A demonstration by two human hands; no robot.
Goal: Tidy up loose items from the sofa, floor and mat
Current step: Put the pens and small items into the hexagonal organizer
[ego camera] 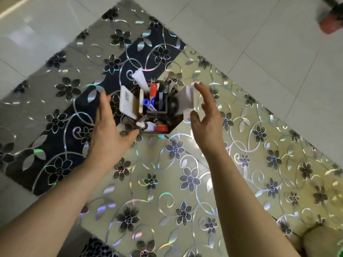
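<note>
Hidden or unclear: the red thing [332, 19] at the top right corner is blurred and cut off by the frame; a patterned dark cloth [98, 247] at the bottom edge is only partly in view; the small items low in the holder's front compartment are too crowded to name.
Holder: a dark multi-compartment desk organiser [157, 115] stands upright on the glass desk [185, 182], which has a flower pattern, between the two hands.
Contents, middle compartment: a red marker [153, 89], a blue marker [147, 103] and several dark pens, all upright.
Contents, left side: a white card with a printed code [127, 101] leans in a slot; a white tube [141, 78] sticks out above it.
Contents, front: a red cap [161, 127] and a white piece beside it.
Left hand [109, 130]: grip spread, fingers apart, just beside the holder's left side, thumb near its base; touching cannot be told.
Right hand [206, 119]: grip spread, close to a blurred white paper [188, 101] at the holder's right side; whether it pinches the paper cannot be told.
Floor [278, 43]: pale tiles beyond the desk.
</note>
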